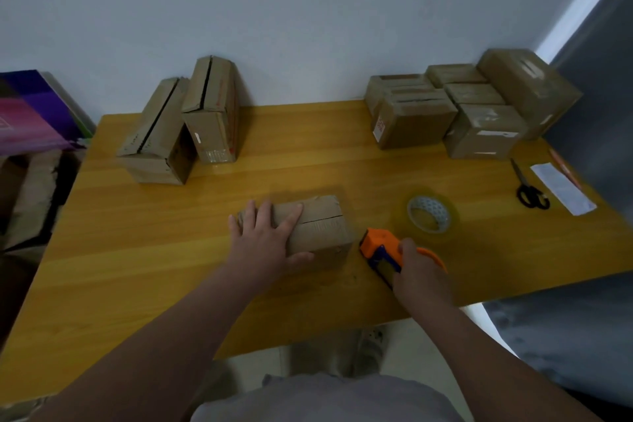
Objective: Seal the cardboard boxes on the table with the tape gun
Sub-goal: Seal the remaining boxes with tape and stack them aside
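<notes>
One small cardboard box (318, 229) sits midway on the wood table (137, 250) w/ flaps down, contents hidden. Our left hand (263, 243) lies flat on top, fingers spread; our right hand (419, 271) is wrapped round the orange plastic tape gun (376, 245) just beside it. Round clear tape roll (430, 217) nearby, btw.
</notes>
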`<action>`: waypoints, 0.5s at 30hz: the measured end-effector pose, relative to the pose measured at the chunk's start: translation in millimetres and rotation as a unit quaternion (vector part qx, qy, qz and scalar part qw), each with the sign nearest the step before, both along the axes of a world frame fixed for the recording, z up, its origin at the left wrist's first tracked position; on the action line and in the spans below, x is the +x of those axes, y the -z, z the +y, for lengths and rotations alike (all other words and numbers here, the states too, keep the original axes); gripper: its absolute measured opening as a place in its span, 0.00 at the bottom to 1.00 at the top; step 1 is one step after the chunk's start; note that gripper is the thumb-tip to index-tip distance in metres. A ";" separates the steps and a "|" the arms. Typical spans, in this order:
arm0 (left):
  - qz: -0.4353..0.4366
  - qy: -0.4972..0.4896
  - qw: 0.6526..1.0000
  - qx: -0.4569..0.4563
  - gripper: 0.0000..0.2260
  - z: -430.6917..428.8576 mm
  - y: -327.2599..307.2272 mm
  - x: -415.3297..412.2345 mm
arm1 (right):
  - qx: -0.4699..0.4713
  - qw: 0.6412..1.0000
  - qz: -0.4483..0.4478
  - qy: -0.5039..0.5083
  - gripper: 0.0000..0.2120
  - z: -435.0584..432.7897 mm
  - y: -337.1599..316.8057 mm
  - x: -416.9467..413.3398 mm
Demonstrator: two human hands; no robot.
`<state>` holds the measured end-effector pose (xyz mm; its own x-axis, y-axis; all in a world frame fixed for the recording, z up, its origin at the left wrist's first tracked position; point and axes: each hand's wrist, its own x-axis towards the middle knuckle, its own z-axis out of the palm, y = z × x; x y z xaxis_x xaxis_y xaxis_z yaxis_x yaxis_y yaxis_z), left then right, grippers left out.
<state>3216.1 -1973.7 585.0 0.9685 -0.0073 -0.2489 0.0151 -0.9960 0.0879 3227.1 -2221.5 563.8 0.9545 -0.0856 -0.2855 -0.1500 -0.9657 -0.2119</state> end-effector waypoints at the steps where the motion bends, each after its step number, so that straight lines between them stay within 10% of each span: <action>1: 0.000 0.002 1.000 0.001 0.38 0.5 1.0 1.5 | 0.014 1.000 -0.013 0.001 0.17 0.0 -4.0 1.7; 15: 0.015 0.088 0.996 -0.002 0.46 5.1 -7.0 2.2 | 0.395 0.913 -0.099 -0.001 0.17 24.1 -109.0 45.7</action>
<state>3218.3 -1968.6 592.0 0.9440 -0.1777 -0.2780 -0.1571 -0.9830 0.0948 3272.8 -2197.3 672.8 0.9941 0.0750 -0.0784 -0.0306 -0.4994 -0.8658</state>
